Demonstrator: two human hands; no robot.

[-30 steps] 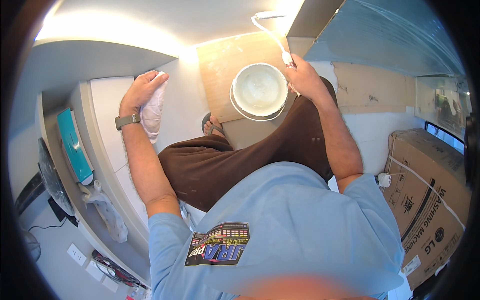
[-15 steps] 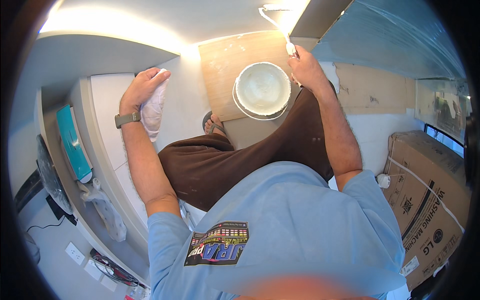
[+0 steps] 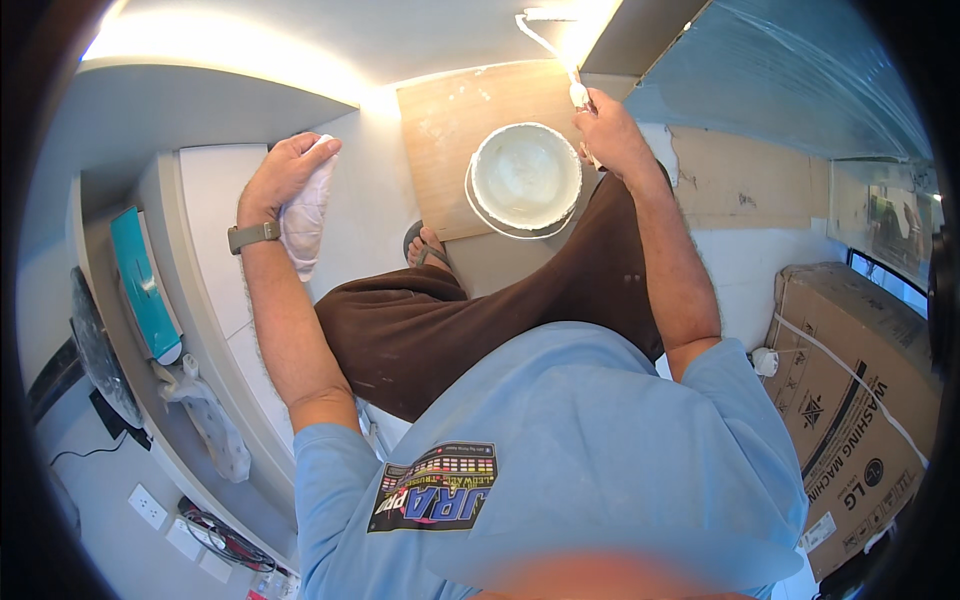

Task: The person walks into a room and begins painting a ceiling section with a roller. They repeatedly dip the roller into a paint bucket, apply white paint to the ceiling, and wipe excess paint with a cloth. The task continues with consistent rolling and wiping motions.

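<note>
My left hand (image 3: 285, 175) is closed on a folded pale pink-white cloth (image 3: 306, 230) at the left. My right hand (image 3: 610, 140) grips the white handle (image 3: 578, 94) of a paint roller, whose bent frame reaches up to a white roller head (image 3: 550, 15) by the brightly lit wall at the top; I cannot tell whether it touches. Below and beside my right hand, a white bucket (image 3: 524, 175) with pale paint inside and a wire handle stands on a wooden board (image 3: 435, 130) spotted with white.
An open shelf unit (image 3: 200, 420) holds a teal box (image 3: 140, 280) at left. A large cardboard appliance box (image 3: 840, 410) stands lower right. Clear blue-tinted plastic sheeting (image 3: 770, 80) covers the upper right. My sandalled foot (image 3: 430, 245) is beside the board; wall sockets (image 3: 148, 505) are lower left.
My right hand and the roller have shifted slightly up and to the right, mostly in the first half second. My left hand with the cloth has barely moved.
</note>
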